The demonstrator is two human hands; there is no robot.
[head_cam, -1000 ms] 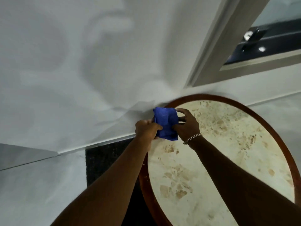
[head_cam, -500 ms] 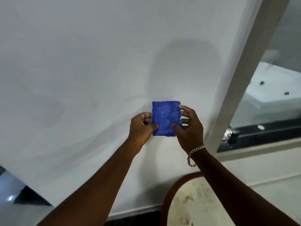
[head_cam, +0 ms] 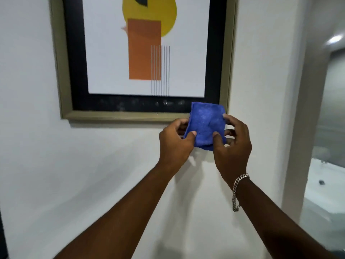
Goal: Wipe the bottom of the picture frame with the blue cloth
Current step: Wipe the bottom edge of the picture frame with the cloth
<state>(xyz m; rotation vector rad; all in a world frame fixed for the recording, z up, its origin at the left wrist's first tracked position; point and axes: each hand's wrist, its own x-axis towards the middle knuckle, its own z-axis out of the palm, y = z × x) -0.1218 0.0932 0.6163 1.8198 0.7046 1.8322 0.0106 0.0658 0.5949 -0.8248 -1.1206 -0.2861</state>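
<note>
The picture frame (head_cam: 119, 115) at the upper left is dull olive-grey, with a black inner border smudged whitish along its bottom strip. Its print (head_cam: 145, 47) is white, showing a yellow round shape, an orange rectangle and thin grey vertical lines. The cloth (head_cam: 206, 124) at centre is solid royal blue. The wall (head_cam: 56, 174) is plain white. A bracelet (head_cam: 238, 186) at lower right is silver.

This looks like a room in a home or a hotel, not a workplace. A framed abstract print (head_cam: 143, 53) in yellow and orange hangs on a plain white wall (head_cam: 28, 146), set in a dull gold frame with a black mount. To the right a pale door frame (head_cam: 298, 128) opens on a bright white room (head_cam: 328, 165), too blurred to tell which kind.
</note>
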